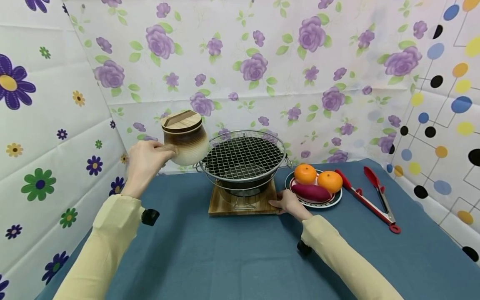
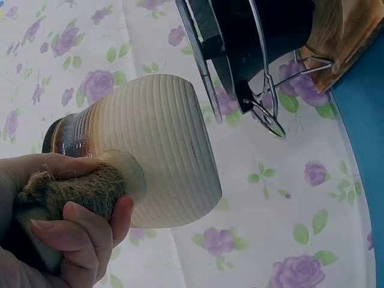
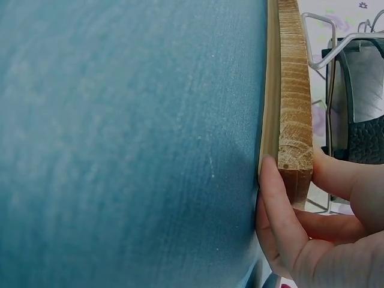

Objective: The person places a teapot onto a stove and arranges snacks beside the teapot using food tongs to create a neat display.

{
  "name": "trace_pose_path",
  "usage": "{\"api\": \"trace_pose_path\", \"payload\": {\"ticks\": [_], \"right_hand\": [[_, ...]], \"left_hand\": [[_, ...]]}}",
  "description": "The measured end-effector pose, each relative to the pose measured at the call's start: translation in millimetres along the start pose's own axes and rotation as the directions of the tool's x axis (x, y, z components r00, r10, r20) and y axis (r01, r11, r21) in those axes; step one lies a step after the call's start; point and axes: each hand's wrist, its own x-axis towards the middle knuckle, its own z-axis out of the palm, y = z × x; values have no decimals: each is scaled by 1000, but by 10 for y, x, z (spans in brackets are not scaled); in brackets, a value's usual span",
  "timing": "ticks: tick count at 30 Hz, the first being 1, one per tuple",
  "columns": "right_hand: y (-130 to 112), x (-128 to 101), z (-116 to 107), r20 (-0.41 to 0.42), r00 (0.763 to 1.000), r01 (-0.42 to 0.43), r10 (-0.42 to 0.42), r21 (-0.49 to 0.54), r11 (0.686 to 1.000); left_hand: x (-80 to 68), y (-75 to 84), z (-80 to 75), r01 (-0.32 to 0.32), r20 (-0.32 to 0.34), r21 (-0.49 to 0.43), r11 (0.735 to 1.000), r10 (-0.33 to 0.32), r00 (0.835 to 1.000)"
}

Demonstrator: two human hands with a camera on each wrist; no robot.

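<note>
My left hand (image 1: 144, 160) grips the rope-wrapped handle (image 2: 72, 192) of a ribbed cream and brown pot (image 1: 186, 139) with a wooden lid (image 1: 181, 120), held in the air just left of a small charcoal grill (image 1: 243, 162). The same pot (image 2: 153, 150) fills the left wrist view. The grill, topped with a wire mesh (image 1: 243, 156), stands on a wooden board (image 1: 241, 204). My right hand (image 1: 288, 204) holds the board's right front corner (image 3: 294, 156), thumb on the edge and fingers over the top.
A plate (image 1: 335, 199) with two oranges (image 1: 318, 177) and a purple sweet potato (image 1: 311, 192) sits right of the grill. Red tongs (image 1: 371, 193) lie further right. Blue cloth (image 1: 232, 258) covers the table; floral sheets wall it in.
</note>
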Motion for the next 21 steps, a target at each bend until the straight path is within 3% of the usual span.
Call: {"api": "trace_pose_path", "payload": {"ticks": [21], "right_hand": [[-8, -9, 7, -3, 1000, 7, -6, 11, 1000]], "left_hand": [[143, 156, 205, -11, 62, -71, 997, 16, 998]]}}
